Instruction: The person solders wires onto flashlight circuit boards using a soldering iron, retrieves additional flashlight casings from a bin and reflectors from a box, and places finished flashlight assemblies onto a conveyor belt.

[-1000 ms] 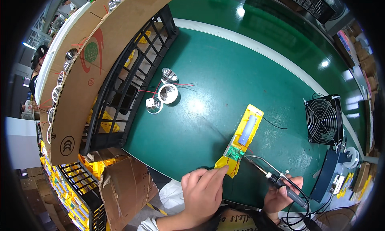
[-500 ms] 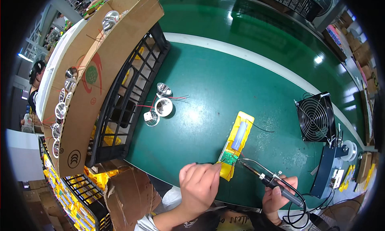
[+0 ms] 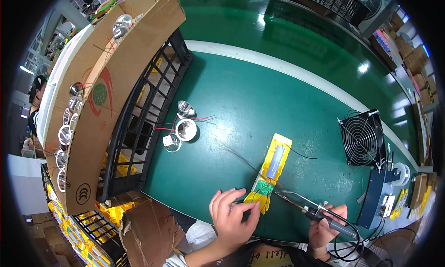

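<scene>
A yellow plastic housing point(image 3: 279, 141) lies lengthwise on the green bench, with a blue cylindrical battery cell point(image 3: 276, 161) in its trough. Toward its near end sits a small green circuit board point(image 3: 264, 188) with thin wires. My left hand point(image 3: 234, 217) is open beside that end, fingers spread, the thumb tip close to the housing edge; whether it touches cannot be told. My right hand point(image 3: 323, 226) grips a soldering iron point(image 3: 337, 225) with a thin curved metal tube along it. The iron's tip points at the right side of the board. A dark wire point(image 3: 242, 157) stretches up-left from the housing.
Three silver reflector cups point(image 3: 186, 129) with red wires stand left of centre. A black crate point(image 3: 139, 123) and a cardboard box point(image 3: 88, 141) holding several reflectors border the left. A black fan point(image 3: 362, 139) and a blue unit with a white spool point(image 3: 401, 174) stand right.
My left hand has gone from a closed pinch by the board to spread fingers. A dark wire now sticks out up-left. The iron's tip has shifted slightly right and down.
</scene>
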`<state>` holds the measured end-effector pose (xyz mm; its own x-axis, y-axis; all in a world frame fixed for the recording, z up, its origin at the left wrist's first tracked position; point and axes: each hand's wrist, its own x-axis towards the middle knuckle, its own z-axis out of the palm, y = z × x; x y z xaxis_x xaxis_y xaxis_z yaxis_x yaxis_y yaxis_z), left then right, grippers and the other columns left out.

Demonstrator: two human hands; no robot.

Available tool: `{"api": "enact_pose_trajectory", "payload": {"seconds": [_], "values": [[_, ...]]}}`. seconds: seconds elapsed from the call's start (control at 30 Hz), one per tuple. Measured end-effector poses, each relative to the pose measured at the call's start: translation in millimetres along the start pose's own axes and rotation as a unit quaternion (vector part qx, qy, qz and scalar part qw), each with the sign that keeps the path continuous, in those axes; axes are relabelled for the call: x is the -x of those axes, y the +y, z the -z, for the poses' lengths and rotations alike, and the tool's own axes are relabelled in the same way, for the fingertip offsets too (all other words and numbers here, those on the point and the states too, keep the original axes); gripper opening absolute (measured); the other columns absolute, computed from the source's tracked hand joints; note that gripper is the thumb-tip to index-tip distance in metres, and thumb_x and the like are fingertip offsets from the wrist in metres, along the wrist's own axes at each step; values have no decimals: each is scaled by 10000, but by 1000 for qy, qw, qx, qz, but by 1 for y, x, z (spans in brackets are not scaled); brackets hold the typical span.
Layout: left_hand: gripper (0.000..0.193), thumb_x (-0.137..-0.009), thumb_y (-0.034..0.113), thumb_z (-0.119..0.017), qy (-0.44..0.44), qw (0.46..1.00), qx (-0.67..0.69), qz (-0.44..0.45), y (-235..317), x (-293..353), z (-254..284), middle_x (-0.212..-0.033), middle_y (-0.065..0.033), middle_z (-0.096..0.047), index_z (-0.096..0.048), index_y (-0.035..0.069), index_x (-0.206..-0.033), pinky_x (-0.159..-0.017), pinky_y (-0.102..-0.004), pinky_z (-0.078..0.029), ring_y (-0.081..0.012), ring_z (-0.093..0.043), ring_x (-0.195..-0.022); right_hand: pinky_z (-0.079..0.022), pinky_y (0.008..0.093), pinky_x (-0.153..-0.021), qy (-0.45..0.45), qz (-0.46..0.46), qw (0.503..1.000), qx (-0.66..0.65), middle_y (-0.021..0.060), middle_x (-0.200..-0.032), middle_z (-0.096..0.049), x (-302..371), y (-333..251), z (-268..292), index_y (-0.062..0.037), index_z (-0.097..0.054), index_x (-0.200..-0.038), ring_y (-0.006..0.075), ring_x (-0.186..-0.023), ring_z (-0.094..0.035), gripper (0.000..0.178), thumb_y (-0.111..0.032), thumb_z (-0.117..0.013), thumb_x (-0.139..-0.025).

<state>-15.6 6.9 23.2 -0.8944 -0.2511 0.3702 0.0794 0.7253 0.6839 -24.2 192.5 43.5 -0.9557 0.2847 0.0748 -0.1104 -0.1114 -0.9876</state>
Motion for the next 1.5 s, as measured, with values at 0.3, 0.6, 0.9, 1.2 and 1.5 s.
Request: {"api": "enact_pose_trajectory", "payload": {"seconds": [0.3,0.6,0.9,1.2,1.5], "values": [[179,-557,108,-767,54,998,-27,18,-1,9,-8,-948,-5,-576,-612,172,-617,-873,-466,-366,-241,-538,-897,-344,191,-381,-51,3,998,43,41,-589,-426,-9,0,-14,-16,-403,-807,83,-407,-389,315,-197,-650,-734],[183,-577,111,-770,44,999,-17,5,-2,12,-9,-921,20,-581,-645,198,-678,-900,-471,-344,-225,-529,-903,-250,146,-334,-26,-23,997,62,23,-586,-406,-8,3,-18,-14,-399,-795,32,-375,-344,369,-275,-654,-743],[186,-588,114,-771,22,1000,-16,2,-2,12,-8,-927,17,-573,-644,195,-696,-904,-471,-338,-229,-530,-900,-264,146,-346,-32,-13,996,82,15,-572,-397,-9,4,-20,-15,-401,-800,32,-362,-339,361,-283,-637,-749],[160,-621,149,-755,32,999,-6,13,-3,12,-8,-910,57,-595,-619,192,-694,-896,-441,-323,-193,-550,-888,-296,156,-369,-31,13,995,94,15,-576,-389,-8,7,-18,-2,-417,-793,49,-396,-376,343,-271,-623,-745],[193,-583,107,-772,13,1000,-13,-4,-3,12,-6,-924,10,-568,-648,193,-704,-894,-467,-342,-222,-531,-884,-318,169,-397,-31,15,994,99,21,-592,-397,-9,7,-17,2,-425,-781,53,-398,-378,369,-299,-633,-737]]}}
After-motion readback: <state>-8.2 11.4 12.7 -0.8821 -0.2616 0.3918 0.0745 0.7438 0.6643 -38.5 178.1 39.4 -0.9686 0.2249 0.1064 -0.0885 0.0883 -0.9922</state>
